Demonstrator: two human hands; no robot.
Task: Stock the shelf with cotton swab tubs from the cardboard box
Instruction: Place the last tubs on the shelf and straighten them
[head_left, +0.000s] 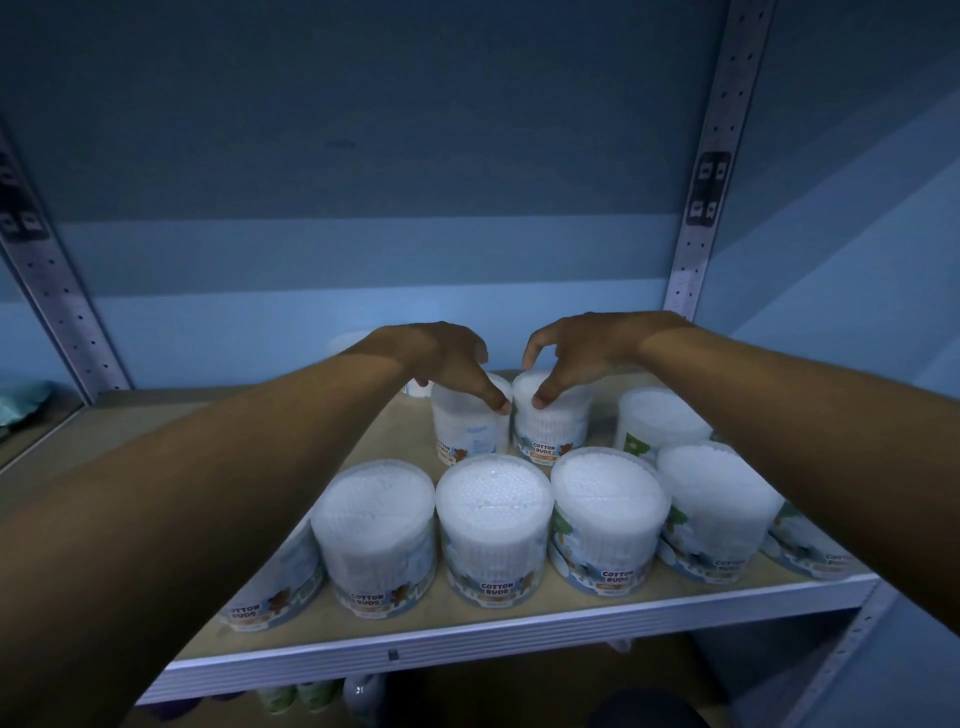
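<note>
Reaching: both arms stretch over the front row to the second row of tubs on the shelf (519, 631).
Left hand (447, 358): on top of left tub (467, 426), thumb down its front-right edge, fingers curled over the far side; grip closed on that tub.
Right hand (571, 351): on top of right tub (553, 423), thumb on the near-left rim, index raised and bent over the lid, other fingers behind; grip closed on that tub.
Held tubs: upright on the shelf board, just beside each other, thumbs almost touching between them. Cannot tell if the bases are lifted.
Front row (493, 525): four clear round tubs with lids up, "COTTON BUDS" labels facing out, packed side by side near the shelf edge; a fifth is partly hidden under the left forearm, another partly hidden under the right forearm.
Second row, right: one more tub (660, 418), apart from the held pair.
Back: another tub (345, 340) just visible behind the left wrist, blurred.
Shelf frame: perforated metal uprights (711, 156) left and right, blue wall behind.
Lower shelf: green-and-white containers (301, 696) partly visible, dark, type unclear.
Lighting: dim, details soft.
</note>
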